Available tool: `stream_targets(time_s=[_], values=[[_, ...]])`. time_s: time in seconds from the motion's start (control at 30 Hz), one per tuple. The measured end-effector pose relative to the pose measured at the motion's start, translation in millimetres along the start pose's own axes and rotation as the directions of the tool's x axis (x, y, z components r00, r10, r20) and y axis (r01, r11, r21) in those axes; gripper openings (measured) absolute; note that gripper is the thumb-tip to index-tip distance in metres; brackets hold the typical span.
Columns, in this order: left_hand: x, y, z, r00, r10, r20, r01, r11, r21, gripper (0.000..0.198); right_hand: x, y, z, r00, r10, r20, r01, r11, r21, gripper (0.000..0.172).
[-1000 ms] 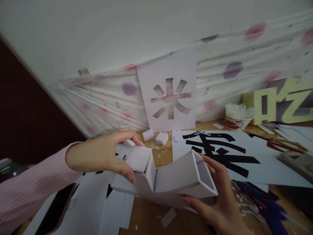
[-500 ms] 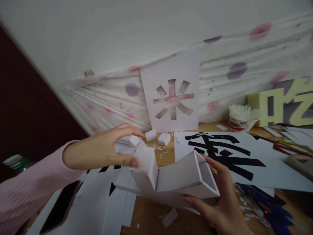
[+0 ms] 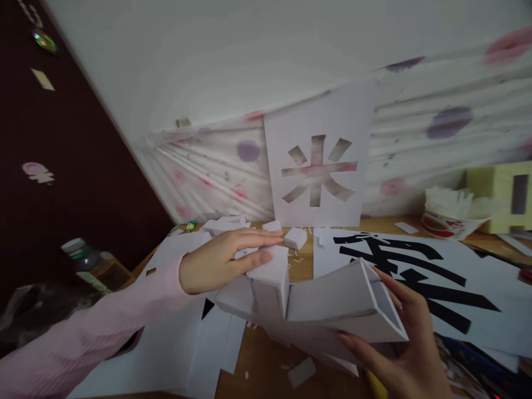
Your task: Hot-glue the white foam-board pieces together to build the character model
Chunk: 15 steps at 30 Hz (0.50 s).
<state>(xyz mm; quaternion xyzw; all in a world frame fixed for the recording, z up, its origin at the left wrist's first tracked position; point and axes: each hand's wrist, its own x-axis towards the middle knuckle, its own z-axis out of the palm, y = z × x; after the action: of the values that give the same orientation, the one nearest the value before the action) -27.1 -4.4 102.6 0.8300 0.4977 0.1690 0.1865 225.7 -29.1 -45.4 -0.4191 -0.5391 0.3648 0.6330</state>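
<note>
The left hand [image 3: 226, 259] now lies flatter than a second ago: then its fingers were curled, pinching the top panel of the small upright block at the near end of the white foam-board shape [image 3: 324, 310]; now the fingers stretch out almost straight across that block's top, thumb tucked under its front edge, pressing the panel down rather than pinching it. The block itself looks squarer and more closed than before, its top face level under the fingers.

The right hand [image 3: 399, 354] has hardly changed its hold. It cups the open, hollow end of the shape from below and outside, fingers spread along the far wall and thumb along the lower edge, keeping the piece lifted just above the worktop [image 3: 266, 371].

The view has swung leftward too, so a bottle [image 3: 89, 263] now shows well out beyond the left forearm.

Judging by the flattened fingers, the panel is being seated and held in place, so the shaping of this end seems close to settled.

Just beyond the left fingertips lie small white foam cubes [image 3: 296, 237]; behind them a stencil sheet [image 3: 318, 166] with a cut-out character leans on the wall. Past the right hand lies a printed sheet [image 3: 415, 271] with bold black strokes, and farther off a paper cup [image 3: 446, 221].
</note>
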Motion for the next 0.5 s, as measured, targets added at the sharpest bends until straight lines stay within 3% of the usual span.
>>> stream_targets(time_s=[0.2, 0.5], values=[[-0.3, 0.1, -1.8, 1.000, -0.005, 0.014, 0.006, 0.999, -0.048, 0.048, 0.8, 3.9, -2.6, 1.000, -0.012, 0.018, 0.013, 1.000, -0.017, 0.077], [-2.3, -1.0, -3.5, 0.971, -0.237, -0.016, 0.232, 0.960, -0.157, 0.069, 1.9, 5.8, -1.0, 0.999, -0.051, 0.012, 0.051, 0.998, -0.045, 0.076]])
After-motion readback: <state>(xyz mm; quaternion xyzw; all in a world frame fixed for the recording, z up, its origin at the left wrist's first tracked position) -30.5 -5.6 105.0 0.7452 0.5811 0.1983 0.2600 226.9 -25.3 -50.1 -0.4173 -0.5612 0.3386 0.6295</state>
